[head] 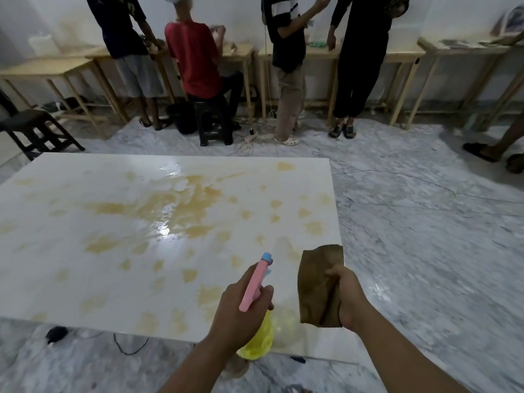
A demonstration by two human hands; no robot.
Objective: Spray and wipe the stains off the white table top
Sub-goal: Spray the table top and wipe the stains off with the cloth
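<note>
In the head view, the landmark is the white desk (71, 279), a glossy slab that fills the left and middle of the picture, its top blotched with yellowish-brown stains (170, 207). The stains are thickest in a wet-looking pool near the desk's middle and scatter out as smaller patches toward its near edge and its right edge.

The left hand (241, 313) hovers over the desk's near right corner, closed around a spray bottle (256, 282) with a pink head, blue nozzle and yellow body. The nozzle points up and away, toward the desk's stained middle, which suggests the bottle is held ready to wet the marks ahead of it; whether a finger is pressing the trigger cannot be made out. The nearest stains lie just beyond and to the left of this hand, and one patch sits close under the nozzle.

The right hand (350, 296) is clenched on a brown cloth (320, 285), held bunched and hanging above the desk's right edge, apart from the surface. Kept off to that side, it seems to be waiting clear of the spray until wiping can begin. The heavy central pool lies well beyond both hands, across the desk.
</note>
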